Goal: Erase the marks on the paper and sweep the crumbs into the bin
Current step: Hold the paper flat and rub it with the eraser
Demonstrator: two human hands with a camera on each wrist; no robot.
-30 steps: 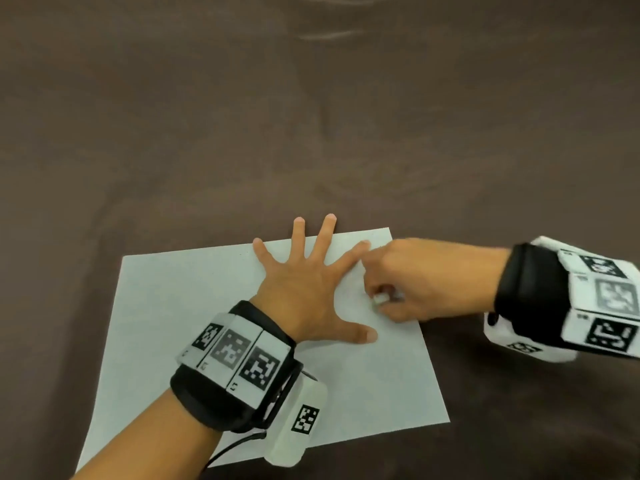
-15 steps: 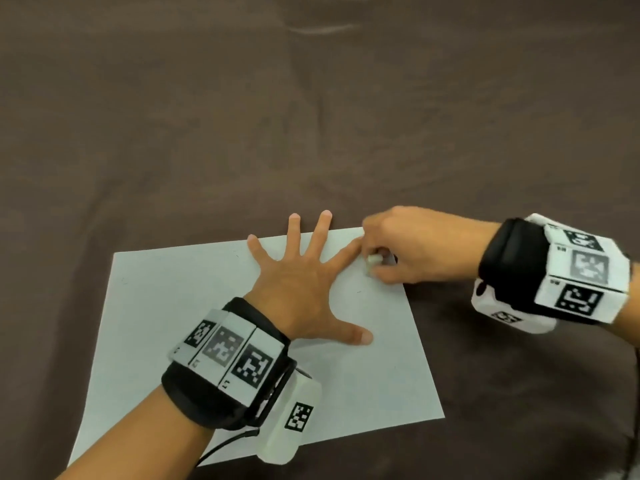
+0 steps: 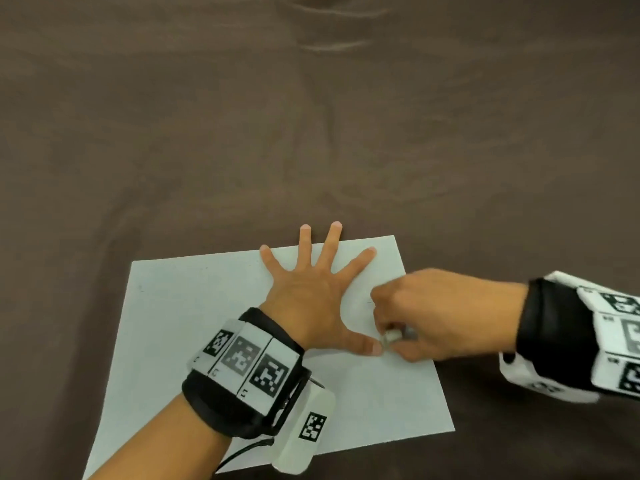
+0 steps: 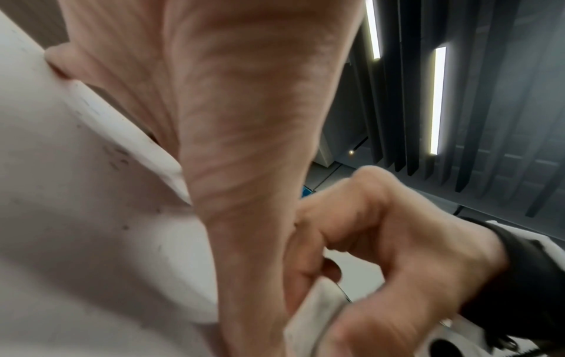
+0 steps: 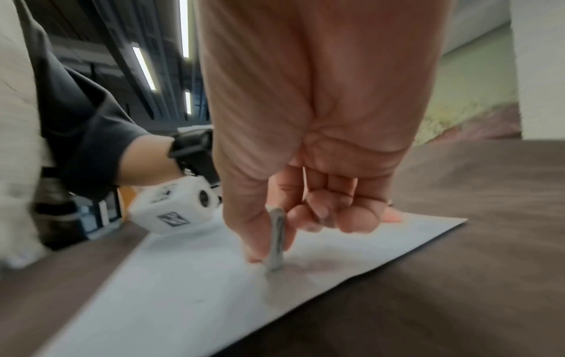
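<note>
A white sheet of paper [image 3: 180, 323] lies on the brown table. My left hand [image 3: 311, 292] lies flat on it with fingers spread, pressing it down. Just right of the left thumb, my right hand [image 3: 415, 323] pinches a small greyish-white eraser [image 3: 390, 336] between thumb and fingers. In the right wrist view the eraser [image 5: 276, 239] stands on end with its tip on the paper [image 5: 183, 289]. Small dark specks [image 4: 117, 157] dot the paper [image 4: 76, 217] in the left wrist view. Faint pencil marks [image 3: 371, 301] show beside the right knuckles. No bin is in view.
The brown cloth-covered table [image 3: 311, 133] stretches far beyond the paper on all sides, with a few creases [image 3: 332, 46] at the back. Both wrists carry black bands with white marker blocks [image 3: 242, 358].
My right hand with the eraser has slid from the paper's far right corner back toward me, down to beside the left thumb. The left hand has stayed spread on the paper.
</note>
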